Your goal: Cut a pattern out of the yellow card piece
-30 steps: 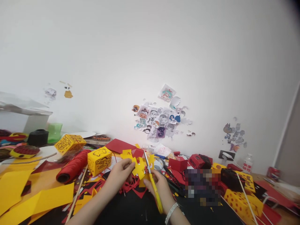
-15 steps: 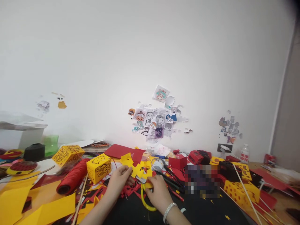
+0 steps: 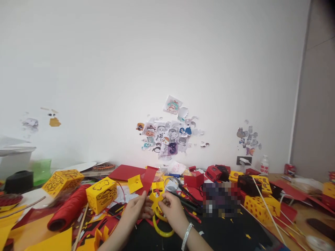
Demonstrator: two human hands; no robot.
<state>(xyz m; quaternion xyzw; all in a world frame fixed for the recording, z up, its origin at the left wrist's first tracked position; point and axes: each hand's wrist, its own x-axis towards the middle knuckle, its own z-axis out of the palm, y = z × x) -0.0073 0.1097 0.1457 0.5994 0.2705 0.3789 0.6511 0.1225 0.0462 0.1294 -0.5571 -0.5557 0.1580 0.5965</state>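
A small cut and folded piece of yellow paper [image 3: 156,201] is between my two hands, low in the middle of the head view. My left hand [image 3: 138,210] has its fingers curled against the paper's left edge. From the other side my right hand [image 3: 173,212] pinches the paper between thumb and fingers. Scissors with yellow ring handles [image 3: 162,233] hang just under my right hand; their blades are hidden. Behind the hands lie another square of yellow paper [image 3: 134,183] and a red paper strip [image 3: 149,181].
To the left are a yellow printed paper box [image 3: 101,194] and a spool of red thread [image 3: 69,205]. A black mat [image 3: 225,233] with yellow scraps covers the front. More red boxes [image 3: 194,180] and spotted yellow boxes [image 3: 261,209] stand at the right, with a thin stick [image 3: 267,207].
The scissors have swung lower beneath my right hand, whose fingers now pinch the paper. The yellow paper in hand looks smaller. The view has turned slightly right.
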